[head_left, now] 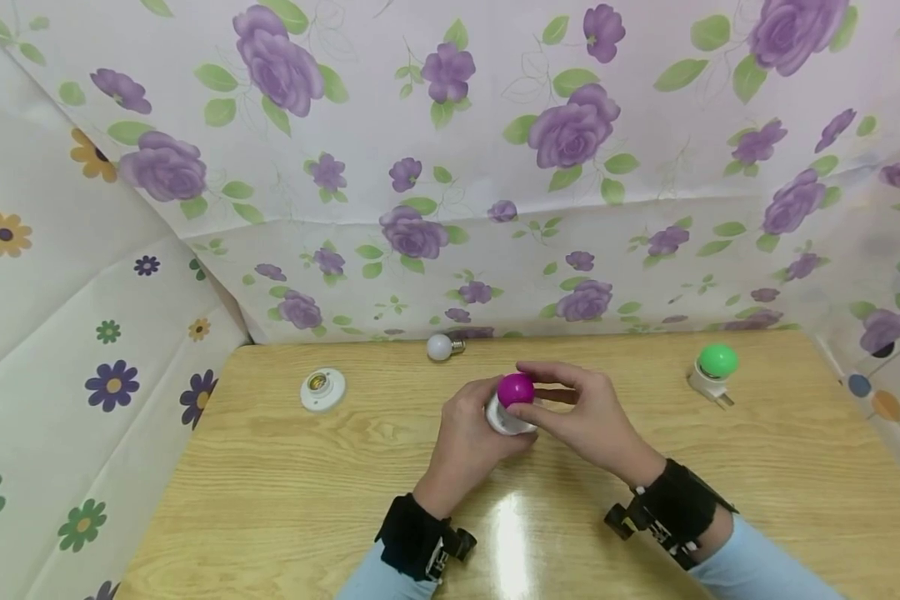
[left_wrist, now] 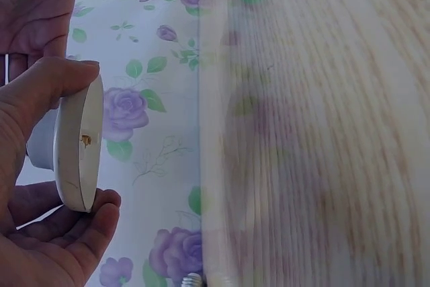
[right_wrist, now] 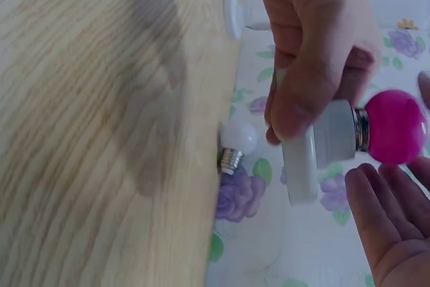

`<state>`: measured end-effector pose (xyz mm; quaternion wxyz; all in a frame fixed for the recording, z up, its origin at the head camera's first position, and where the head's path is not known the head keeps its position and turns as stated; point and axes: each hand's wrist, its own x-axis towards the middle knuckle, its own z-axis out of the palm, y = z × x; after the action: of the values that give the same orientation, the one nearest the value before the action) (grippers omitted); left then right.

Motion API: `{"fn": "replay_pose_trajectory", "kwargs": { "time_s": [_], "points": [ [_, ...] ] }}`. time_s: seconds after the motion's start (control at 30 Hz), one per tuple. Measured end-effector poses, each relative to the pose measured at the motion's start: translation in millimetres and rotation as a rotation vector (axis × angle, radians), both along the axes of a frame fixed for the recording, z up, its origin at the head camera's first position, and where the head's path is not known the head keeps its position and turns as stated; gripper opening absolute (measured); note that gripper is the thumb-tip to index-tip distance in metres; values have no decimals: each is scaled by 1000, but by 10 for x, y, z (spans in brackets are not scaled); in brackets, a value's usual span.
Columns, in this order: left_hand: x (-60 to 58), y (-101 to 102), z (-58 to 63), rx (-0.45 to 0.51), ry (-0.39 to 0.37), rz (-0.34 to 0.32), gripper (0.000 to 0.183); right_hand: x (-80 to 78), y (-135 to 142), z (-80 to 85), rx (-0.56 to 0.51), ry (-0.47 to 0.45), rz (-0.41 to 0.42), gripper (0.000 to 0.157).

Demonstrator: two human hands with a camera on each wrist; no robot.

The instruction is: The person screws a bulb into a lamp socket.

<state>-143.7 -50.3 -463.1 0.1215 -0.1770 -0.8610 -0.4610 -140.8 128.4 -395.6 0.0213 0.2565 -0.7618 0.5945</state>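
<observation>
1. White lamp socket (head_left: 322, 390), no bulb in it, lies flat at far left of the table (head_left: 270, 475), well apart from both hands.
2. White bulb (head_left: 440, 347) lies on its side by the table's rear edge, metal screw base pointing right.
3. Left hand (head_left: 471, 429) grips the held socket (right_wrist: 334, 140) by its flange, thumb on one side, fingers curled on the other. Likely light and stiff; the rim is a good hold, clear of the bulb.
4. Magenta bulb (head_left: 516, 390) sits in the held socket, between the hands, above the table. Metal collar shows at its neck. Globe looks light, rigid, glossy; probably slippery, maybe fragile. Best take hold round the widest part, fingertips only, light pressure.
5. Right hand (head_left: 588, 417) has thumb and fingers spread about the magenta bulb. Cannot tell whether they pinch it or sit just off it.
6. Green bulb (head_left: 718, 361) sits in a white plug adapter (head_left: 708, 385), far right, prongs toward lower right, touched by neither hand.
</observation>
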Motion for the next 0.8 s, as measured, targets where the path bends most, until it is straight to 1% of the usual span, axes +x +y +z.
{"fn": "replay_pose_trajectory", "kwargs": {
  "time_s": [0.1,0.33,0.43,0.53,0.67,0.8],
  "points": [
    [-1,-5,3,5,10,-3,63,-11,46,17,11,0,34,45],
    [-13,-8,14,-15,13,-5,62,-42,82,63,53,2,162,52],
    [-16,-9,17,-23,16,-10,61,-47,82,58,62,10,191,52],
    [-20,-9,12,-24,18,-16,62,-54,84,29,75,21,196,49],
    [-19,-7,0,-16,10,-24,64,-48,80,12,69,8,173,46],
    [-7,2,0,-14,-10,-16,64,-23,64,16,56,-2,110,45]
  ]
}}
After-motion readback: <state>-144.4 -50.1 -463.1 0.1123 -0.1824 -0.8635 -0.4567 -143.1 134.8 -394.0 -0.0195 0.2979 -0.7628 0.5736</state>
